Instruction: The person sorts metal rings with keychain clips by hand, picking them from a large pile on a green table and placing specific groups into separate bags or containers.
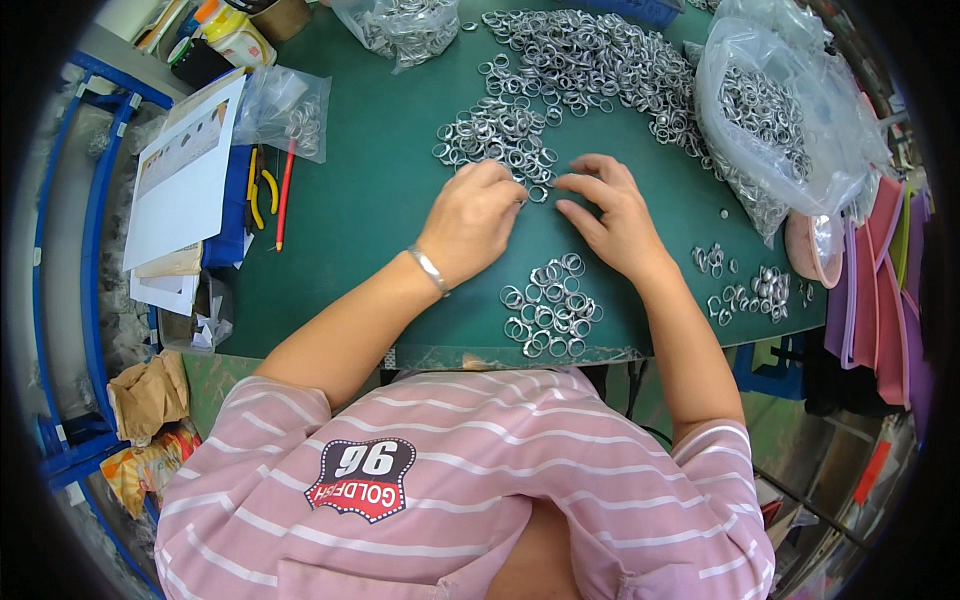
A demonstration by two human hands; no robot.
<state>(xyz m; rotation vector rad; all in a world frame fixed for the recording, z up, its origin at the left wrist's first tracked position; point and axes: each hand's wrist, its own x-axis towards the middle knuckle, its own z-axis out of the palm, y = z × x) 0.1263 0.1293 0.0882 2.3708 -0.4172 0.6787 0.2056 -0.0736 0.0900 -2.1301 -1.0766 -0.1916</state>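
Observation:
On the green table (370,190), my left hand (470,215), with a silver bangle at the wrist, has its fingers curled over the near edge of a heap of small metal rings (495,135). It pinches a ring (537,193) at its fingertips. Close beside it, my right hand (610,205) lies with fingers spread and fingertips touching the same spot. A smaller group of rings (548,308) lies just below both hands, near the table's front edge. A long, wide heap of rings (590,60) stretches across the back.
A clear bag of rings (770,115) stands at the right, another bag (400,25) at the back, and a small bag (285,105) at the left. Papers (185,170), yellow-handled pliers (262,190) and a red pen (285,195) lie left. Small ring clusters (750,295) and a pink bowl (805,250) sit right.

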